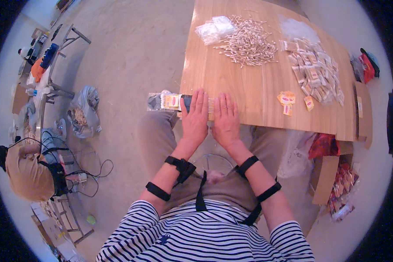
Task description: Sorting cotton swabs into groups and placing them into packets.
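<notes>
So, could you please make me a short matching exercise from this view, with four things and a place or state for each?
Things:
1. big pile of loose cotton swabs
2. small printed cards
3. left hand
4. heap of filled packets

Places or states:
A. fingers extended, beside the right hand
B. toward the right side of the wooden table
C. toward the table's far side, left of the packets
D. mainly yellow, in a small group right of both hands

Pairs: 1-C, 2-D, 3-A, 4-B
</notes>
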`<state>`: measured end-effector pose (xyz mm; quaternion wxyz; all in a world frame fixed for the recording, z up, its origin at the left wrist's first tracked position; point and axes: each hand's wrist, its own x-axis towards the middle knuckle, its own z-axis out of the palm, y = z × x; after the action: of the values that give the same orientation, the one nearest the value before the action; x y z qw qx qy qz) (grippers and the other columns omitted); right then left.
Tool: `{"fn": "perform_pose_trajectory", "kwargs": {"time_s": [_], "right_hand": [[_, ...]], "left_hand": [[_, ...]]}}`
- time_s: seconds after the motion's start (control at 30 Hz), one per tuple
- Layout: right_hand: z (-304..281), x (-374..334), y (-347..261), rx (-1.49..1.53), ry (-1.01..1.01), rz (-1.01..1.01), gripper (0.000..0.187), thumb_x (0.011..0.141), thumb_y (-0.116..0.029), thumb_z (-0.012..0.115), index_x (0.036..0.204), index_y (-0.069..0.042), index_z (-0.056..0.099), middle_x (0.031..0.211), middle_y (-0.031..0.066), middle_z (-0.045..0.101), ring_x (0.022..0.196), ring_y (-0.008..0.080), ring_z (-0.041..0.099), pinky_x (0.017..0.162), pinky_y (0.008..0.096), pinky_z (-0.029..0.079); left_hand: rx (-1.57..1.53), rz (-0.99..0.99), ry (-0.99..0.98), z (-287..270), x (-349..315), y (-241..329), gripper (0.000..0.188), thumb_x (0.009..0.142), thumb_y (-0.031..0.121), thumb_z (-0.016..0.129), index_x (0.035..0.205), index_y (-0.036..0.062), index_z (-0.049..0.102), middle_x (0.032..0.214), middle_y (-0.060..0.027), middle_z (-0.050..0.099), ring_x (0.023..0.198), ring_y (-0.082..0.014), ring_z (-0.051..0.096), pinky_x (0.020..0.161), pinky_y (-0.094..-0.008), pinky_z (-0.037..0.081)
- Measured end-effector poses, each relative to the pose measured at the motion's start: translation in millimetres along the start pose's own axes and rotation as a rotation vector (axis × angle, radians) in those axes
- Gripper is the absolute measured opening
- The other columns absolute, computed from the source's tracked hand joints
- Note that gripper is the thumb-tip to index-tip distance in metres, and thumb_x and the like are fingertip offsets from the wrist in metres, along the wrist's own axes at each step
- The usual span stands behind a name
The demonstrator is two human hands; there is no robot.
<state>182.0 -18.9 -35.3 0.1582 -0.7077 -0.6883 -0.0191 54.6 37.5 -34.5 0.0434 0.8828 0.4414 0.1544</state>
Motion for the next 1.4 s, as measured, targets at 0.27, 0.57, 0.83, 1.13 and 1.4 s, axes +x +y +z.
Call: {"fn": "perform_pose_trajectory", "kwargs": {"time_s": [0.27, 0.57, 0.83, 1.13, 1.4], "right_hand": [[11.1, 0.0, 2.1, -0.005, 0.030, -0.007, 0.078, 0.078, -0.007, 0.065, 0.151, 0.003, 0.038, 0.159, 0.0222, 0.035, 0.153, 0.0380, 0.025, 0.125, 0.0528, 0.018], [-8.8, 6.4, -6.0, 0.026, -0.155, 0.038, 0.087, 0.074, -0.006, 0.070, 0.154, 0.002, 0.035, 0.163, 0.0195, 0.029, 0.154, 0.0377, 0.022, 0.125, 0.0516, 0.018], [-0.9, 0.4, 0.3, 0.003, -0.059, 0.030, 0.090, 0.075, -0.013, 0.071, 0.154, 0.004, 0.032, 0.163, 0.0221, 0.029, 0.153, 0.0382, 0.024, 0.124, 0.0513, 0.020], [-6.5, 3.7, -1.4, 0.043, -0.025, 0.008, 0.108, 0.063, -0.017, 0.086, 0.153, 0.005, 0.031, 0.161, 0.0232, 0.032, 0.152, 0.0395, 0.027, 0.123, 0.0509, 0.024], [-9.3, 3.0, -1.8, 0.048, -0.089, 0.017, 0.101, 0.069, -0.020, 0.078, 0.153, 0.007, 0.030, 0.163, 0.0272, 0.027, 0.153, 0.0426, 0.023, 0.126, 0.0515, 0.017]], "left_hand": [[0.112, 0.057, -0.001, 7.0, -6.2, 9.1, 0.089, 0.076, 0.011, 0.072, 0.156, 0.0026, 0.034, 0.167, -0.0147, 0.026, 0.157, -0.0288, 0.021, 0.122, -0.0644, 0.008], [0.013, 0.024, -0.018, -0.8, -8.2, 6.3, 0.097, 0.072, 0.021, 0.083, 0.155, 0.0024, 0.035, 0.166, -0.0158, 0.027, 0.156, -0.0304, 0.020, 0.122, -0.0634, 0.011], [-0.522, -0.229, 0.072, -45.6, -71.4, -35.6, 0.063, 0.072, 0.018, 0.089, 0.124, -0.0004, 0.059, 0.115, -0.0130, 0.067, 0.100, -0.0307, 0.066, 0.090, -0.0379, 0.054], [-1.625, -1.023, 0.088, -23.3, -19.2, -78.6, 0.040, 0.093, 0.035, 0.074, 0.112, 0.0018, 0.064, 0.094, -0.0026, 0.066, 0.076, -0.0130, 0.061, 0.071, -0.0245, 0.050], [-1.928, -1.153, 0.432, 17.6, 9.4, -94.9, 0.034, 0.096, 0.028, 0.071, 0.119, 0.0052, 0.060, 0.103, -0.0063, 0.069, 0.091, -0.0203, 0.071, 0.077, -0.0334, 0.059]]}}
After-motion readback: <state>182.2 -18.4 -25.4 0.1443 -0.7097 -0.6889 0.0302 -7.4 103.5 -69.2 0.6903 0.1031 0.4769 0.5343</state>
